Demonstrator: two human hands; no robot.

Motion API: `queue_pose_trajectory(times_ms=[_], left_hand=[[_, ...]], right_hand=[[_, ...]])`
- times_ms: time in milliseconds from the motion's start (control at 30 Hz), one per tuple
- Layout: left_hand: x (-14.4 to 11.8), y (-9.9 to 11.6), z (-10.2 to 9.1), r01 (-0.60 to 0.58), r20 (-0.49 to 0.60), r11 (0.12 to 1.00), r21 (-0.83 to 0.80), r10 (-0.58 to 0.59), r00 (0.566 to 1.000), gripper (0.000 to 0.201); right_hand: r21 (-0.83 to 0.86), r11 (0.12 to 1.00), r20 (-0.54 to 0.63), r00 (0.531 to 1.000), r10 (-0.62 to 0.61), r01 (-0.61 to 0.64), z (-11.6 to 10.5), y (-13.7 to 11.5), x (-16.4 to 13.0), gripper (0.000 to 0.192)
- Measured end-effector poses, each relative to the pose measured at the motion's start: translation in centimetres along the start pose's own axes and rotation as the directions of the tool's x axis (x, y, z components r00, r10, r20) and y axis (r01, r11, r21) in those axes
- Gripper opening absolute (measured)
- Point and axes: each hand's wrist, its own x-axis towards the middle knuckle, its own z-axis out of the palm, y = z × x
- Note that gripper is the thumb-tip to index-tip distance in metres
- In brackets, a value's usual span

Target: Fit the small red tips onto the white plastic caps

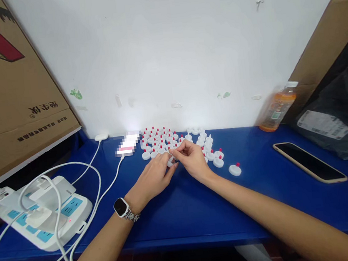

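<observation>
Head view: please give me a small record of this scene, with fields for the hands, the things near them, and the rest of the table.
left hand: fingertips meet the right hand's on a small white piece; watch on the wrist
right hand: pinches the same small white piece
caps: many white caps with red tips, grouped just behind the hands
stray cap: lies alone, right of the hands
table: blue
left side: power strip with white cables
right side: phone lying face up, orange bottle at the wall

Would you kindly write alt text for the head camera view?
Two bare hands, left hand and right hand, pinch a small white piece together over a blue table, before a cluster of white caps with red tips. A power strip lies left, a phone and orange bottle right.
</observation>
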Motion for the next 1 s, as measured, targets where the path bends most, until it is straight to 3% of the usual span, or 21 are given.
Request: queue_pose_trajectory(times_ms=[233,300,400,567,667,733,900,1000], left_hand=[[-0.3,0.0,-0.3,-0.029,-0.007,0.992,-0.12,0.028,1.0,0.024],[-0.4,0.1,-0.4,-0.05,-0.031,0.988,-0.148,0.046,0.998,0.036],[-0.5,0.3,-0.3,-0.083,-0.057,0.984,-0.157,0.075,0.996,0.056],[-0.3,0.6,-0.3,-0.095,-0.039,0.982,-0.162,0.09,0.995,0.057],[-0.1,0.0,-0.8,-0.091,-0.079,0.986,-0.142,0.081,0.994,0.067],[0.0,-0.9,-1.3,-0.067,-0.12,0.989,-0.129,0.051,0.991,0.07],[0.1,-2.4,-2.2,0.0,-0.198,0.989,-0.147,-0.029,0.98,0.035],[0.4,-2.0,-2.1,-0.016,-0.166,0.988,-0.154,-0.01,0.986,0.03]], right_hand=[[0.016,0.997,0.144,0.987,0.068,-0.072,-0.7,-1.0,0.5,0.047],[0.011,0.997,0.199,0.977,0.078,-0.082,-0.9,-1.3,0.6,0.047],[-0.007,0.998,0.226,0.972,0.061,-0.061,-1.0,-1.8,0.6,0.047],[-0.078,0.997,0.274,0.961,0.037,-0.016,-1.4,-2.6,0.5,0.043],[-0.229,0.971,0.283,0.959,0.003,0.065,-2.3,-3.2,0.7,0.035],[-0.364,0.924,0.325,0.946,0.011,0.114,-2.9,-3.3,0.9,0.029],[-0.593,0.74,0.558,0.825,0.093,0.317,-3.0,-2.3,1.5,0.008],[-0.687,0.564,0.563,0.826,0.015,0.458,-2.5,-1.5,2.3,0.006]])
